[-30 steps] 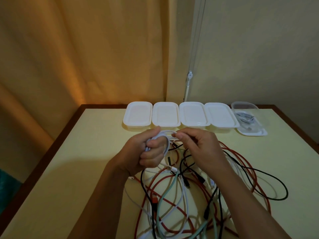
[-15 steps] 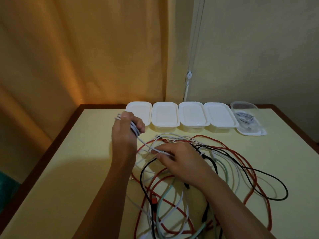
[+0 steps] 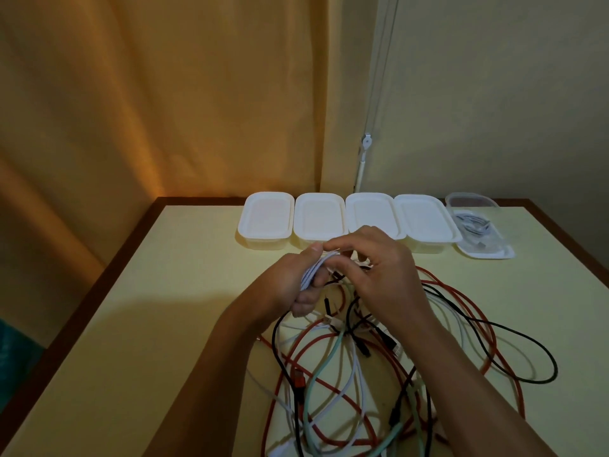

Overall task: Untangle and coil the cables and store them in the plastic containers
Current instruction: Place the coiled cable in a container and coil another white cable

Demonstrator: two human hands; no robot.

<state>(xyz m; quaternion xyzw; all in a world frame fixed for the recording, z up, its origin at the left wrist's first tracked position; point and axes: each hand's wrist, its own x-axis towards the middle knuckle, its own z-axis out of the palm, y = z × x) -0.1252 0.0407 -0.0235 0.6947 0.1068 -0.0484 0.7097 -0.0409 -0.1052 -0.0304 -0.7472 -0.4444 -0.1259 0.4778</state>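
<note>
from where i sit, the left side of the counter (image 3: pixel 138 324) is bare, a wide clear strip running up to its dark wooden edge, with a curtain (image 3: pixel 164 94) hanging close behind that corner. along the back stand four white containers (image 3: pixel 349 221) in a row with their lids on; i cannot see whether anything is inside them. my left hand (image 3: pixel 290 282) is closed around a small bundle of white cable (image 3: pixel 313 270), loops gathered in the palm, held above the counter just in front of the containers. my right hand (image 3: pixel 379 268) sits touching it, fingers curled over the top of the same loops, pinching or guiding the cable; exactly which strand it grips is hidden. below and to the right lies the pile of cables (image 3: pixel 362 364): red, black, white and pale green, crossing each other and spreading toward the near edge. far right, a clear container (image 3: pixel 474 206) lies tipped over a white lid (image 3: pixel 501 255) with a coiled cable inside.

i judge one cable stored, one being coiled, and most left tangled. open room is on the left; the right side is crowded, and a black loop (image 3: pixel 527 357) lies nearest the right edge.
</note>
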